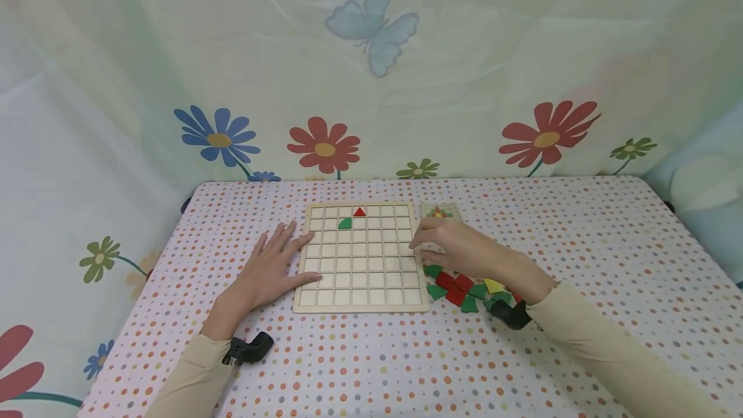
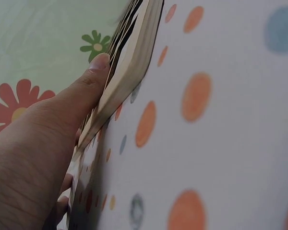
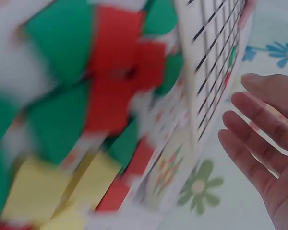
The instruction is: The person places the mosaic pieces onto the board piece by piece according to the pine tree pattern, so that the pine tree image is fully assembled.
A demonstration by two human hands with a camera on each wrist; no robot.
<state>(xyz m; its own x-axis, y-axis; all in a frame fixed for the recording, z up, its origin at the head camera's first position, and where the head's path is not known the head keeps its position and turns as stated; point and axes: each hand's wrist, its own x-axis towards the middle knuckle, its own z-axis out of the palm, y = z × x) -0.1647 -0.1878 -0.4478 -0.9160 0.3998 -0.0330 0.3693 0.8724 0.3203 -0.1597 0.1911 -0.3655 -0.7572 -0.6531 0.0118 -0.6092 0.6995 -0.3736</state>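
The coloured pieces [image 1: 463,282] are found at five o'clock from the nearer, relaxed right hand [image 1: 453,246], nothing being held, while the board [image 1: 360,309] is touched by the spread left hand [image 1: 268,271].

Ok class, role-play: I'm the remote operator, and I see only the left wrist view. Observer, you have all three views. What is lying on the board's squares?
Observer: A red triangle and a green round-edged piece, both towards the far side of the board.
Operator: Where is the right-hand grip?
Observer: At the board's right edge, with no piece visible in it.
Operator: Is anything beside the board on that side?
Observer: Yes, loose red, green and yellow pieces, lying close together.
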